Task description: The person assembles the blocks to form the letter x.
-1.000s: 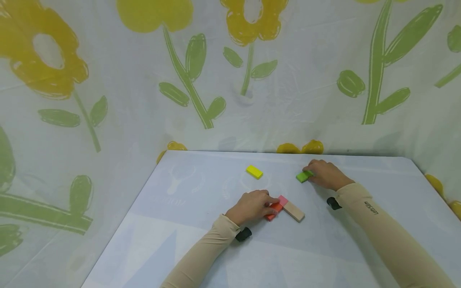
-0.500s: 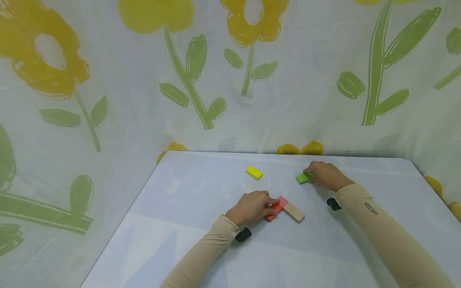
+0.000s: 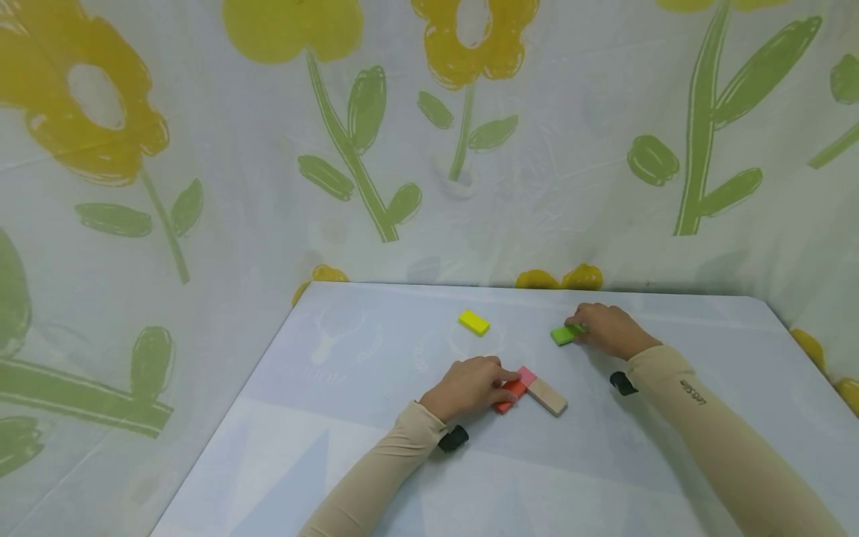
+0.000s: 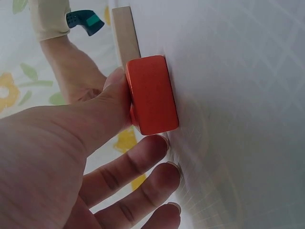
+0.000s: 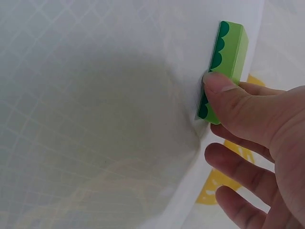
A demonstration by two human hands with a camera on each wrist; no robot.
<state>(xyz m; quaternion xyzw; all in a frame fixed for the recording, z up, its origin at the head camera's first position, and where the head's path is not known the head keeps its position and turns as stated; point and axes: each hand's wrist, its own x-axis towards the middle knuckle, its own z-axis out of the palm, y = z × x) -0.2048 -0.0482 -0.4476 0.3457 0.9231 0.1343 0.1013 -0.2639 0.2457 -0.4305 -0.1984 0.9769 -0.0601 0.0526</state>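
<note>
The left hand (image 3: 467,385) pinches the red block (image 4: 155,95) and the right hand (image 3: 611,329) the green block (image 5: 232,52), apparently positioning them, so moving either calls for a steady pinch.

Red block (image 4: 153,95), plain; green block (image 5: 232,52), light green with a dark green scalloped border; yellow block (image 3: 474,322), pink block (image 3: 526,377) and tan block (image 3: 548,397), each a single hue. Tabletop (image 3: 268,403), pale blue-grey with darker blue angular patches. Backdrop (image 3: 550,186), whitish, printed with yellow flowers and green leaves. Sleeves (image 3: 711,440), beige.
</note>
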